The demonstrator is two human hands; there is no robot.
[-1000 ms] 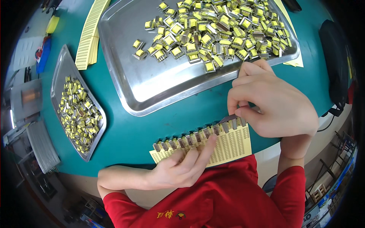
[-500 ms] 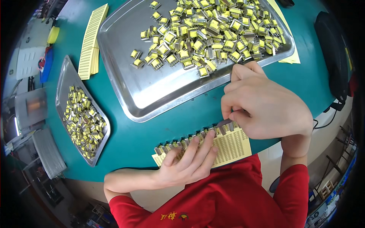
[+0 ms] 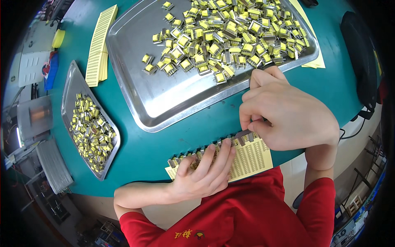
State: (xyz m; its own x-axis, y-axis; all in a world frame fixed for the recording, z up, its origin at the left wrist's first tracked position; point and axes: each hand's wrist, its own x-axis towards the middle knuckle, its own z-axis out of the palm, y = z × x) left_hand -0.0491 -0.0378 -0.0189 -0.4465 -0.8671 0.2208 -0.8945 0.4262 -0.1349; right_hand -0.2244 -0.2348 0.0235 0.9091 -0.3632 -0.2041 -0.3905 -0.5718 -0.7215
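The left hand (image 3: pixel 204 175) is lying with fingers spread flat on the yellow slotted card (image 3: pixel 251 158), while the right hand (image 3: pixel 288 113) is pinching a small grey component (image 3: pixel 243 136) at the card's row of parts.

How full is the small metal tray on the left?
Roughly half full: the small metal tray holds yellow-taped components in its middle and near end, while its far end shows bare metal.

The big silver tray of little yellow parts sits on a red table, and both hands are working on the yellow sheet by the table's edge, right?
Not quite: the table is teal, not red; the red is the person's shirt. The head view shows it. The rest holds: the big silver tray of little yellow parts sits on it, and the left hand and right hand work on the yellow sheet at the table's edge.
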